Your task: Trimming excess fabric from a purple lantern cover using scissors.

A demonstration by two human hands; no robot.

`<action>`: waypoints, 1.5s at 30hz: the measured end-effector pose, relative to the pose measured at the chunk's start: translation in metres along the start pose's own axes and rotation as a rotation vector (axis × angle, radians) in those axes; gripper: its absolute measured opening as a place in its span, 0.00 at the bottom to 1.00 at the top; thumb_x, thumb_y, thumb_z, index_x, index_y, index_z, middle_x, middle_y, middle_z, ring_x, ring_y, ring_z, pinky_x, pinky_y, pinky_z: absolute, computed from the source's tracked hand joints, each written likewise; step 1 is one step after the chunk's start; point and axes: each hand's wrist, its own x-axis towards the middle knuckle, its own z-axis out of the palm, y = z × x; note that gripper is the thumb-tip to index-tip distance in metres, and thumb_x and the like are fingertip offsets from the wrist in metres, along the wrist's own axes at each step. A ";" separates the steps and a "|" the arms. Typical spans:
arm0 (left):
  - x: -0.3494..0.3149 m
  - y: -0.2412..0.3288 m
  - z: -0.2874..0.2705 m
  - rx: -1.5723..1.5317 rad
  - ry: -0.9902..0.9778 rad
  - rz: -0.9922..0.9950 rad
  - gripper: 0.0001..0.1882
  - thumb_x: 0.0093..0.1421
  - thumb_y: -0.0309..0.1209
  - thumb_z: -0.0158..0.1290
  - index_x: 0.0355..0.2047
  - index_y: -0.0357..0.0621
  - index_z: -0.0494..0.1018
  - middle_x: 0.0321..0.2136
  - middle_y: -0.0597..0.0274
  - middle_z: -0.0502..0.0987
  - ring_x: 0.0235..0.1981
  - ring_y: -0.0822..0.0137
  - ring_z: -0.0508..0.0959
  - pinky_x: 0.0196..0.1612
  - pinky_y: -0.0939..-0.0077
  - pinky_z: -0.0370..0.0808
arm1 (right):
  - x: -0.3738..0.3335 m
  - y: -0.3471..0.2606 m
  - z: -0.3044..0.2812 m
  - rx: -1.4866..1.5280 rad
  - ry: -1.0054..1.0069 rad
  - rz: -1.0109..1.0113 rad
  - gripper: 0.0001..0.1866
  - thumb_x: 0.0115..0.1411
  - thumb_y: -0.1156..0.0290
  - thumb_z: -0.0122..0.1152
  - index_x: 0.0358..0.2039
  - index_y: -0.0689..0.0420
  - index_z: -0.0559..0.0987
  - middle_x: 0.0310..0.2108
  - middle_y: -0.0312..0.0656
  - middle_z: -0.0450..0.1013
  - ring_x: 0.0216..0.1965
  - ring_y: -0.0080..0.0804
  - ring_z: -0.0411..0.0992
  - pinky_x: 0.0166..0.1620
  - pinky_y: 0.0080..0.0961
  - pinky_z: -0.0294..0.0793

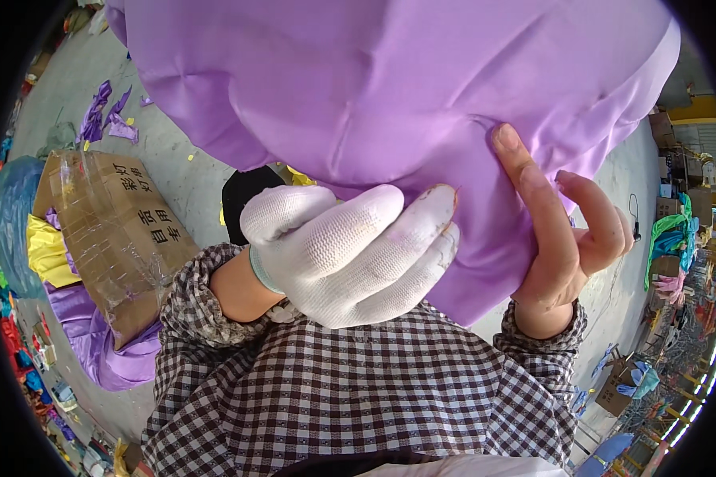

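A broad sheet of glossy purple fabric (310, 87) fills the upper middle, with soft folds and a tapering lower end. In front of its near edge is my left hand (350, 254), in a white knitted glove with brownish stains at a fingertip. Its fingers are curled and pressed together; whatever they hold, if anything, is hidden. My right hand (565, 238), bare, lays its outstretched index fingertip on the fabric, where small creases run. Its other fingers are bent and spread apart from the index, around the fabric's right side.
At left, a taped cardboard box (119, 230) sits against purple cloth (103, 342), yellow cloth (52, 246) and a bluish plastic bag (16, 215). Purple scraps (103, 111) lie on the grey floor. Cluttered boxes and green cloth (667, 226) stand along the right.
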 end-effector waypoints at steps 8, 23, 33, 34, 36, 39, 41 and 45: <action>0.009 -0.007 0.011 0.116 0.125 0.026 0.04 0.64 0.41 0.57 0.32 0.63 0.79 0.31 0.87 0.85 0.38 0.77 0.70 0.41 0.78 0.58 | 0.000 0.006 -0.009 -0.019 0.001 -0.155 0.07 0.69 0.64 0.58 0.43 0.48 0.71 0.41 0.24 0.85 0.42 0.21 0.65 0.41 0.15 0.60; -0.001 -0.012 0.018 0.156 0.133 0.009 0.13 0.66 0.43 0.51 0.27 0.66 0.83 0.32 0.83 0.86 0.33 0.85 0.76 0.41 0.80 0.58 | 0.002 0.001 0.016 0.098 -0.036 -0.175 0.07 0.64 0.66 0.63 0.38 0.50 0.74 0.42 0.26 0.84 0.38 0.20 0.63 0.40 0.16 0.57; -0.004 -0.008 0.006 0.134 0.010 0.007 0.12 0.60 0.38 0.53 0.24 0.59 0.85 0.29 0.78 0.86 0.27 0.86 0.76 0.55 0.83 0.54 | -0.002 0.004 0.019 0.185 0.023 -0.184 0.08 0.63 0.65 0.63 0.39 0.49 0.75 0.42 0.29 0.85 0.38 0.22 0.65 0.41 0.17 0.58; -0.003 -0.008 0.005 0.132 0.002 -0.006 0.12 0.59 0.38 0.53 0.24 0.58 0.85 0.29 0.77 0.86 0.27 0.86 0.76 0.56 0.83 0.54 | -0.004 0.005 0.017 0.177 0.019 -0.209 0.07 0.63 0.64 0.63 0.39 0.49 0.75 0.42 0.29 0.85 0.39 0.22 0.66 0.42 0.17 0.58; -0.001 -0.008 0.001 0.126 -0.008 -0.003 0.11 0.59 0.37 0.54 0.24 0.58 0.85 0.29 0.77 0.86 0.27 0.86 0.76 0.56 0.83 0.53 | -0.006 0.003 0.017 0.166 0.018 -0.237 0.07 0.63 0.63 0.62 0.39 0.48 0.75 0.42 0.29 0.85 0.40 0.22 0.67 0.42 0.17 0.58; 0.001 -0.009 -0.003 0.097 -0.037 0.004 0.10 0.58 0.37 0.54 0.25 0.57 0.85 0.29 0.76 0.86 0.26 0.86 0.76 0.56 0.84 0.53 | -0.005 -0.003 0.023 0.141 0.109 -0.157 0.07 0.64 0.62 0.62 0.39 0.47 0.75 0.41 0.29 0.85 0.40 0.22 0.68 0.43 0.18 0.58; 0.002 -0.009 -0.004 0.062 -0.048 0.008 0.09 0.56 0.36 0.55 0.25 0.56 0.85 0.29 0.75 0.86 0.27 0.86 0.77 0.52 0.87 0.54 | -0.001 -0.005 0.020 0.119 0.104 -0.152 0.06 0.64 0.63 0.61 0.39 0.47 0.75 0.41 0.30 0.85 0.40 0.22 0.68 0.43 0.18 0.58; 0.007 -0.009 -0.008 0.023 -0.063 0.026 0.09 0.56 0.36 0.55 0.26 0.55 0.86 0.30 0.73 0.87 0.28 0.85 0.77 0.45 0.92 0.58 | 0.002 -0.002 0.017 0.113 0.093 -0.153 0.07 0.65 0.64 0.60 0.41 0.48 0.74 0.42 0.31 0.85 0.40 0.24 0.68 0.43 0.19 0.57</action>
